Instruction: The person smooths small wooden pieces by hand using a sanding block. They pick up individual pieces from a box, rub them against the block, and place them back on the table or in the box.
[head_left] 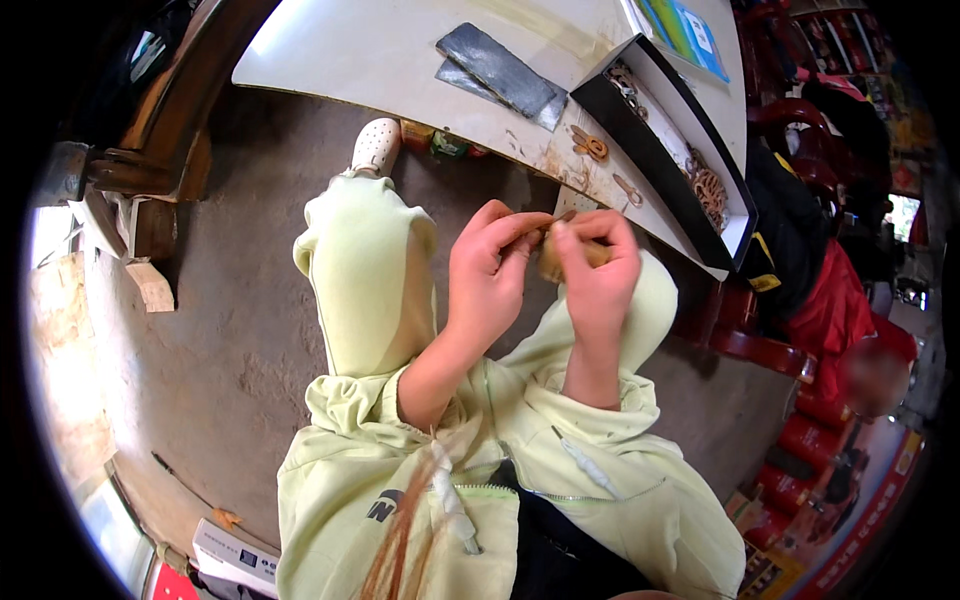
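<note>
My left hand (488,262) and my right hand (604,272) meet in front of me, just short of the table edge. The left fingers pinch a small, thin brown piece (548,226), its kind too small to make out. Curled round a yellowish-brown object (560,262), my right hand has its thumb near the left fingertips. Fingers cover most of that object. Nearest on the table lie an orange-brown flat cutout with loops (590,144) and a smaller pale one (628,190).
A long black box (652,185) with a white inside holds several small brown pieces. Dark grey sheets (505,70) overlap on the white table (350,50). A blue and green packet (690,35) lies at the back. A person in red (835,290) is at the right.
</note>
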